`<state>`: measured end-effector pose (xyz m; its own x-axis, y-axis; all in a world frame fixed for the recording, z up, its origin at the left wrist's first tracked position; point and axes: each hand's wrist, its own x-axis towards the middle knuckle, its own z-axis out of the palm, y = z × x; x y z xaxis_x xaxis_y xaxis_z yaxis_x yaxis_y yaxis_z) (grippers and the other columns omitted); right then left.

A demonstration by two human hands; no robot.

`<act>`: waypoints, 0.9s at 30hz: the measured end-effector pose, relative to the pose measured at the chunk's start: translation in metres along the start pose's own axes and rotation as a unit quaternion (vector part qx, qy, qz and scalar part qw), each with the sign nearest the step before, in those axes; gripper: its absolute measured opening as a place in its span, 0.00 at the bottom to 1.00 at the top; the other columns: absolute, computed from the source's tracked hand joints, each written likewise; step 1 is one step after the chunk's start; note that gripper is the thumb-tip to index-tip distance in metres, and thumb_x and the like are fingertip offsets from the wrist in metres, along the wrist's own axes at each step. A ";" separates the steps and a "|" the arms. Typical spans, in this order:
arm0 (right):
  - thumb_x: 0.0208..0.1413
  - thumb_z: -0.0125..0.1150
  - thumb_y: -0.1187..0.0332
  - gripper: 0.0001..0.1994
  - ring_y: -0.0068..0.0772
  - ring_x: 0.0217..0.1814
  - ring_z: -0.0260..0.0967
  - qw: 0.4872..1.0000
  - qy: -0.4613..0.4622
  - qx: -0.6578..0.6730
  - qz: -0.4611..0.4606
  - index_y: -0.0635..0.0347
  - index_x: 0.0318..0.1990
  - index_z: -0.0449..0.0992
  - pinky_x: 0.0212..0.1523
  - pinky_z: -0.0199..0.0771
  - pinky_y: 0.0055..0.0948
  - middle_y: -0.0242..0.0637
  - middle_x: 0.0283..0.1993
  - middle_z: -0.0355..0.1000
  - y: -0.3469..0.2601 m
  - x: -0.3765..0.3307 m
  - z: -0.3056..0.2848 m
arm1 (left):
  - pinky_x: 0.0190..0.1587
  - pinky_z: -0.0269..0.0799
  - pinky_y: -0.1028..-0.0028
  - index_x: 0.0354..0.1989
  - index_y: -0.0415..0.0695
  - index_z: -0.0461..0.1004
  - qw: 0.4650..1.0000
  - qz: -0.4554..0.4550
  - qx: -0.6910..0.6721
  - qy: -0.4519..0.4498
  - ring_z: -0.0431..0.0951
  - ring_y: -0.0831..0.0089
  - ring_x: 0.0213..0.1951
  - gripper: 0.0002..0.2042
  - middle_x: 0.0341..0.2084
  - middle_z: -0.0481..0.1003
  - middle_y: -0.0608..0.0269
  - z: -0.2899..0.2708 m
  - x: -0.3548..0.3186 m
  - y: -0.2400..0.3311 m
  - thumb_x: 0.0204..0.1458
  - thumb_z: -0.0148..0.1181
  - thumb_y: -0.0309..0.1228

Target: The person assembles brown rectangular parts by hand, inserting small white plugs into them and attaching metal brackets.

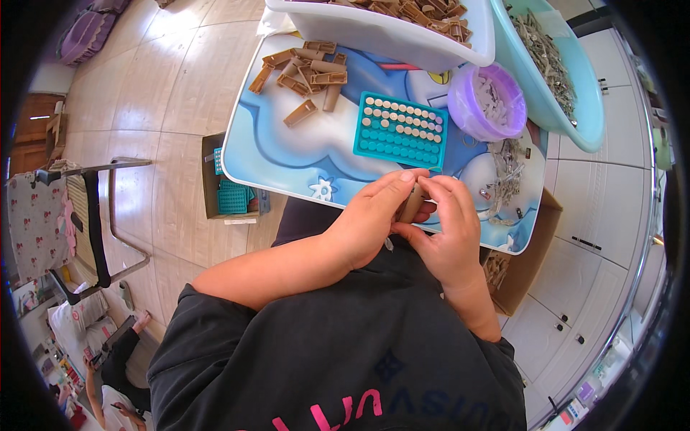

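Small tan plastic piece (411, 205) pinched between both hands, right at the near edge of the table (287, 154), just above the lap. Long axis running roughly up-and-down in the view, tilted a bit, mostly hidden by fingers so exact shape hard to tell. Left hand (370, 219) wrapped around it from the left, fingers closed along its side; right hand (449, 230) closed on it from the right, fingertips meeting over the top end. Both equally near, both gripping, nothing else held as far as visible. Just beyond, toward the table's middle: one teal tray (399, 131) with rows of round pockets, the far three rows or so filled with pale caps, the near rows looking empty. Right of that, one purple bowl (487, 100) holding small silvery bits, plus a loose scatter of metal clips (507, 172) on the table near the right hand. Far left corner: a pile of tan pieces (302, 72), around a dozen, too overlapped for a clean count. Past the table's far side, one white tub (381, 29) with more tan parts and one turquoise basin (553, 65) of metal bits. On the floor to the left, a cardboard box (210, 179) with more teal trays inside; another box (528, 258) on the right, under the table edge.
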<state>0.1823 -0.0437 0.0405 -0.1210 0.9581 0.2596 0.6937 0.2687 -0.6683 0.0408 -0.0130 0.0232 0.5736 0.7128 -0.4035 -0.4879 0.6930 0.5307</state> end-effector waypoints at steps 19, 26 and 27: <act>0.50 0.63 0.64 0.16 0.29 0.43 0.66 0.949 0.030 0.308 0.067 0.66 0.41 0.73 0.45 0.65 0.26 0.39 0.43 0.68 0.028 -0.014 -0.002 | 0.47 0.68 0.77 0.58 0.38 0.59 0.887 0.141 0.438 -0.036 0.73 0.75 0.43 0.24 0.41 0.73 0.54 0.009 -0.011 0.009 0.52 0.56 0.22; 0.52 0.62 0.66 0.14 0.23 0.41 0.63 0.850 0.085 0.510 0.099 0.66 0.41 0.70 0.44 0.62 0.24 0.34 0.41 0.65 0.026 -0.017 0.005 | 0.37 0.71 0.78 0.42 0.35 0.72 0.849 0.211 0.484 -0.002 0.75 0.77 0.35 0.12 0.34 0.76 0.59 0.002 -0.013 0.004 0.49 0.60 0.23; 0.53 0.61 0.66 0.14 0.22 0.40 0.63 0.851 0.091 0.510 0.092 0.66 0.41 0.70 0.43 0.62 0.22 0.34 0.41 0.65 0.027 -0.017 0.007 | 0.37 0.71 0.78 0.42 0.35 0.72 0.826 0.248 0.507 -0.008 0.75 0.78 0.35 0.11 0.34 0.76 0.59 0.001 -0.013 0.004 0.49 0.60 0.23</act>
<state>0.1981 -0.0520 0.0134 0.0993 0.9870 0.1262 -0.2982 0.1505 -0.9426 0.0325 -0.0197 0.0311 0.4814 0.8747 0.0555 0.1317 -0.1348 0.9821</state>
